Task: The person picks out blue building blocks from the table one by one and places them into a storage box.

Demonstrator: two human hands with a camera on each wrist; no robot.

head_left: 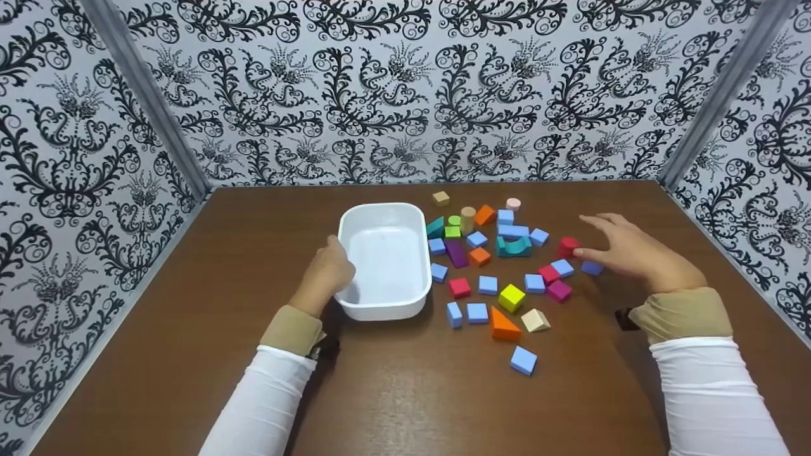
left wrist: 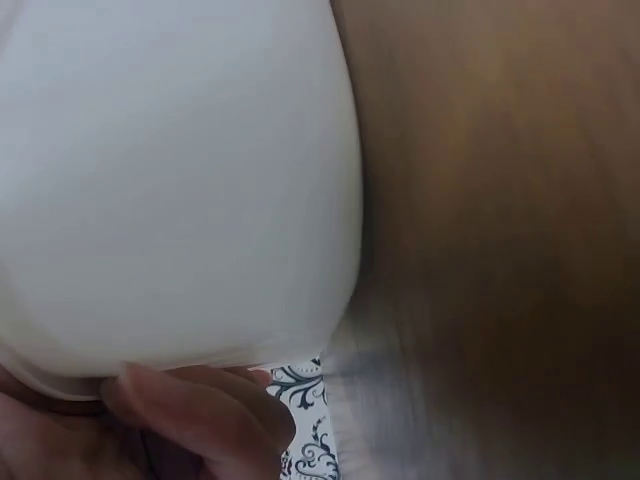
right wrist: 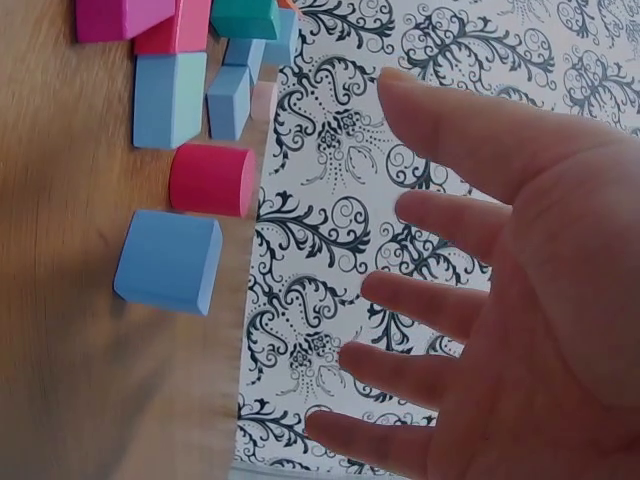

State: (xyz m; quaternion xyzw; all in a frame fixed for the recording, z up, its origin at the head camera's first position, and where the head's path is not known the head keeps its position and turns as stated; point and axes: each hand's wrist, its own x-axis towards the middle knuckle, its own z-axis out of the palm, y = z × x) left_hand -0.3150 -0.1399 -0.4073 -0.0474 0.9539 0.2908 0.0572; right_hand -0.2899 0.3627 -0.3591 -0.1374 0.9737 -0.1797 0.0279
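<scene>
At its left rim, the white rectangular tray [head_left: 388,253] is gripped by my left hand [head_left: 328,272]. In the left wrist view, curled fingers [left wrist: 205,410] press at the rim of the tray [left wrist: 180,190], which fills much of that view. My right hand [head_left: 637,253] is spread over the right end of the blocks, holding nothing. Nearest to it are a red cylinder [right wrist: 212,180] and a blue block [right wrist: 168,260] on the tabletop. A crimson cube [head_left: 549,274] and a magenta cube [head_left: 559,291] lie just left of them.
Right of the tray, several coloured wooden blocks are scattered, among them a yellow cube [head_left: 512,298], an orange triangle [head_left: 505,325], a teal arch [head_left: 513,247] and a purple block [head_left: 455,253]. Patterned walls [head_left: 405,95] stand behind and beside the brown table [head_left: 405,392].
</scene>
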